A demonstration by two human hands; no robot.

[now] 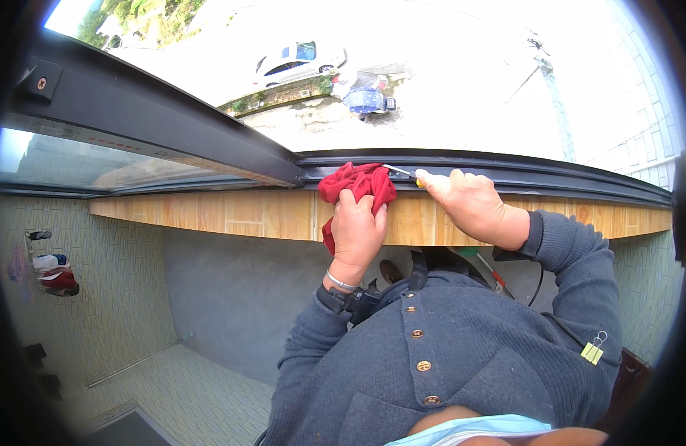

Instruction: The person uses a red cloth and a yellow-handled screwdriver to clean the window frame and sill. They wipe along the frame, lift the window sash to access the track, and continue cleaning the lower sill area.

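My left hand point(358, 226) grips a bunched red cloth point(357, 181) over the dark metal window track point(521, 177). A loose end of the cloth hangs below the hand, past the sill. In my right hand point(476, 203) is a screwdriver-like tool point(399, 169) with a thin metal shaft and a handle showing some yellow. The shaft points left, and its tip meets the cloth's upper right side, where folds hide it. Beneath both hands runs the wood-patterned tiled sill point(265, 214).
A dark window sash point(170, 111) with glass stands at left. Beyond the opening, far below, are a white car point(298, 61) and a blue-covered vehicle point(368, 101). Clothes point(56, 273) hang on the left wall. A red-and-white pole point(496, 277) is behind me, under the sill.
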